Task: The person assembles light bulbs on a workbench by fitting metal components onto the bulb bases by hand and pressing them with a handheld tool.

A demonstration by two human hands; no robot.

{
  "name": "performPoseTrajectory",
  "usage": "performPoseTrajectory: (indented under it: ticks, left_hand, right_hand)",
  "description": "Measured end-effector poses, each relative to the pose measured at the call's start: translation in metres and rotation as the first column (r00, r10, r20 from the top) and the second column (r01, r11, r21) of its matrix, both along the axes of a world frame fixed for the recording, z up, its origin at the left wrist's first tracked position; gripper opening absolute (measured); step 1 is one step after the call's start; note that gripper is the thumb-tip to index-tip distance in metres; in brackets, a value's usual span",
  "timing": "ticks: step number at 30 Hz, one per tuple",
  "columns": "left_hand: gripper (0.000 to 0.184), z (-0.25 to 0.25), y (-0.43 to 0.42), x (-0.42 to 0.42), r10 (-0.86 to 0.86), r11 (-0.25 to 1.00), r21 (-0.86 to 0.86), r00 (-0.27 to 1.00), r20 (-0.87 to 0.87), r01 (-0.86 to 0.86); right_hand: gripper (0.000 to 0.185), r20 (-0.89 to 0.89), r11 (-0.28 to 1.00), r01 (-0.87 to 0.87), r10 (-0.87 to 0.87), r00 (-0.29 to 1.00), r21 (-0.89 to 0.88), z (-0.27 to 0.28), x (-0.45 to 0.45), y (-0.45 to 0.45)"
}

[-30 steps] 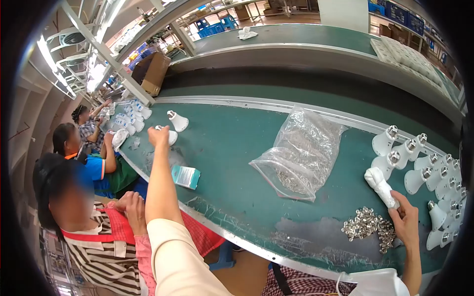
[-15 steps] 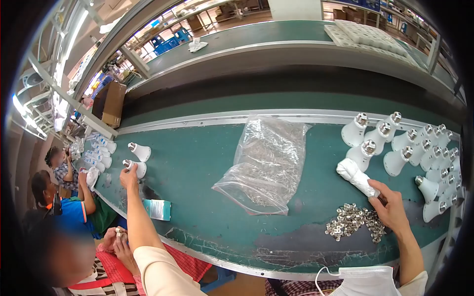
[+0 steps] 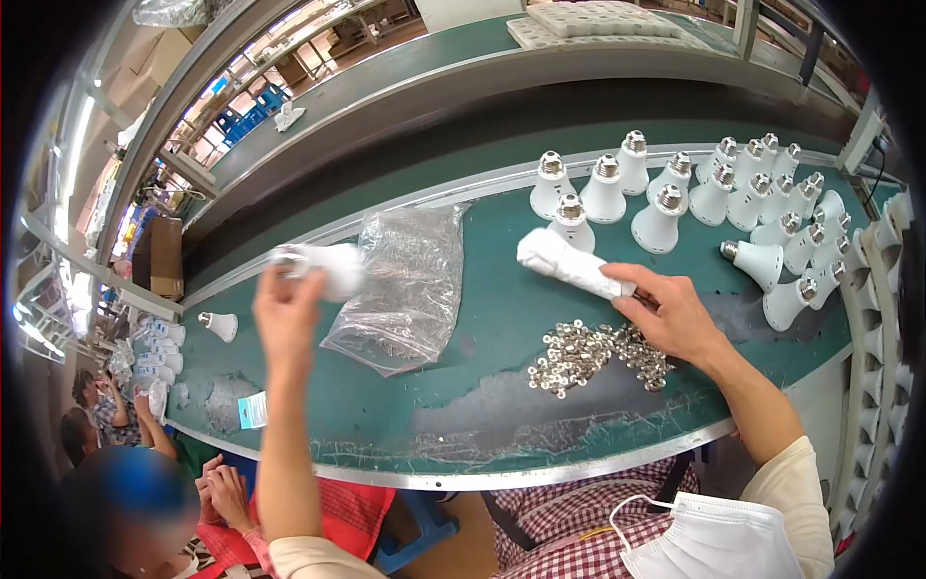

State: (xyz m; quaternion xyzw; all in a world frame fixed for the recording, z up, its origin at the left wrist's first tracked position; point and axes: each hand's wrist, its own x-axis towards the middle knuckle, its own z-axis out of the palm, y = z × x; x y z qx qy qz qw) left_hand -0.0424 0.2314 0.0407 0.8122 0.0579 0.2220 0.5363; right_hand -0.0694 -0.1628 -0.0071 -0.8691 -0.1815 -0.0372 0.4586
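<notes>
My left hand [image 3: 287, 314] is closed on a white light bulb [image 3: 340, 271], smeared by motion, raised left of the plastic bag [image 3: 410, 280] of thin wire-like pieces. The bulb lies sideways, its metal base toward my fingers. My right hand [image 3: 675, 314] grips one end of a white cloth-wrapped, stick-shaped thing [image 3: 569, 264]; what is inside is hidden. Just below that hand lies a pile of small metal caps [image 3: 574, 359]. Several bulbs [image 3: 658, 222] stand base-up beyond it, and one tilted bulb [image 3: 762, 262] leans at the right.
Another bulb [image 3: 221, 326] lies at the left, near a small blue-and-white packet [image 3: 253, 411]. Co-workers sit along the left side, one with hands [image 3: 224, 494] together. A cardboard box [image 3: 159, 256] stands at far left; pale moulded trays [image 3: 608, 24] lie on the far shelf.
My left hand has picked up one of the two bulbs at the left and brought it toward the bag. The view has turned right; my right hand still holds the wrapped thing.
</notes>
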Motion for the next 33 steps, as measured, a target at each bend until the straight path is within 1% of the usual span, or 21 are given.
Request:
performPoseTrajectory:
  ticks: [1, 2, 4, 5, 7, 10, 11, 12, 14, 15, 16, 17, 18, 20, 21, 22, 24, 25, 27, 31, 33]
  left_hand:
    - [0.035, -0.003, -0.036, -0.004, -0.106, 0.994, -0.008, 0.994, 0.013, 0.106]
    - [0.035, -0.007, -0.067, -0.008, -0.214, 0.977, -0.018, 0.976, 0.024, 0.215]
    - [0.035, -0.032, -0.102, -0.006, -0.241, 0.958, 0.149, 0.969, -0.058, 0.247]
    - [0.035, -0.041, -0.119, -0.005, -0.25, 0.955, 0.15, 0.966, -0.06, 0.257]
    - [0.036, -0.053, -0.145, -0.002, -0.233, 0.923, 0.276, 0.96, -0.153, 0.268]
    - [0.035, -0.061, -0.16, -0.001, -0.207, 0.921, 0.291, 0.958, -0.201, 0.26]
    - [0.032, -0.063, -0.159, -0.002, -0.211, 0.93, 0.259, 0.957, -0.199, 0.259]
    - [0.032, -0.063, -0.157, -0.006, -0.214, 0.927, 0.267, 0.955, -0.204, 0.265]
    - [0.022, -0.065, -0.153, -0.018, -0.205, 0.966, 0.136, 0.97, -0.128, 0.222]
    - [0.022, -0.067, -0.153, -0.027, -0.207, 0.964, 0.141, 0.969, -0.132, 0.225]
    - [0.019, -0.068, -0.154, -0.038, -0.25, 0.912, 0.306, 0.962, -0.113, 0.273]
    - [0.016, -0.07, -0.156, -0.044, -0.295, 0.833, 0.46, 0.95, -0.104, 0.309]
    - [0.016, -0.073, -0.159, -0.045, -0.296, 0.831, 0.46, 0.949, -0.11, 0.313]
    - [0.013, -0.077, -0.168, -0.044, -0.465, 0.681, 0.648, 0.885, 0.023, 0.341]
    - [0.012, -0.074, -0.174, -0.044, -0.457, 0.676, 0.637, 0.889, -0.033, 0.371]
    - [0.012, -0.072, -0.177, -0.043, -0.461, 0.677, 0.634, 0.887, -0.032, 0.374]
    - [0.01, -0.069, -0.18, -0.039, -0.462, 0.546, 0.75, 0.881, -0.1, 0.372]
    - [0.01, -0.068, -0.181, -0.038, -0.464, 0.544, 0.752, 0.88, -0.1, 0.372]
    - [0.011, -0.067, -0.182, -0.035, -0.431, 0.498, 0.772, 0.885, -0.176, 0.396]
    - [0.011, -0.069, -0.181, -0.033, -0.431, 0.487, 0.78, 0.885, -0.177, 0.393]
    - [0.009, -0.069, -0.178, -0.033, -0.445, 0.517, 0.779, 0.889, -0.109, 0.354]
  right_hand:
    - [0.037, 0.055, 0.998, 0.031, -0.034, 0.998, 0.056, -0.004, -0.002, -0.004]
    - [0.037, 0.053, 0.998, 0.035, -0.038, 0.998, 0.06, -0.004, -0.004, -0.009]
    - [0.036, 0.094, 0.989, 0.09, -0.101, 0.99, 0.114, -0.003, -0.005, -0.022]
    - [0.036, 0.119, 0.981, 0.107, -0.128, 0.985, 0.164, -0.011, -0.002, -0.029]
    - [0.036, 0.128, 0.97, 0.136, -0.164, 0.978, 0.2, -0.019, 0.0, -0.039]
    - [0.036, 0.13, 0.952, 0.172, -0.21, 0.969, 0.254, -0.026, 0.006, -0.044]
    - [0.036, 0.126, 0.955, 0.174, -0.208, 0.97, 0.24, -0.026, 0.007, -0.045]
    - [0.036, 0.123, 0.958, 0.175, -0.207, 0.971, 0.225, -0.027, 0.008, -0.045]
    - [0.036, 0.131, 0.96, 0.167, -0.199, 0.971, 0.224, -0.026, 0.007, -0.044]
    - [0.036, 0.144, 0.964, 0.154, -0.188, 0.972, 0.217, -0.025, 0.007, -0.043]
    - [0.036, 0.141, 0.962, 0.159, -0.193, 0.971, 0.222, -0.024, 0.007, -0.042]
    - [0.036, 0.151, 0.966, 0.157, -0.19, 0.97, 0.204, -0.024, 0.007, -0.041]
    - [0.036, 0.16, 0.971, 0.154, -0.184, 0.97, 0.183, -0.025, 0.006, -0.04]
    - [0.036, 0.156, 0.972, 0.153, -0.181, 0.971, 0.178, -0.027, 0.005, -0.039]
    - [0.037, 0.157, 0.973, 0.151, -0.179, 0.971, 0.174, -0.028, 0.006, -0.039]
    - [0.037, 0.157, 0.973, 0.155, -0.182, 0.971, 0.171, -0.028, 0.005, -0.04]
    - [0.037, 0.157, 0.972, 0.164, -0.191, 0.969, 0.167, -0.028, 0.006, -0.042]
    - [0.037, 0.159, 0.972, 0.166, -0.193, 0.968, 0.169, -0.027, 0.006, -0.042]
    - [0.037, 0.151, 0.973, 0.168, -0.192, 0.97, 0.159, -0.026, 0.006, -0.042]
    - [0.037, 0.173, 0.973, 0.163, -0.191, 0.966, 0.163, -0.026, 0.006, -0.042]
    - [0.037, 0.179, 0.972, 0.158, -0.189, 0.966, 0.172, -0.026, 0.006, -0.042]
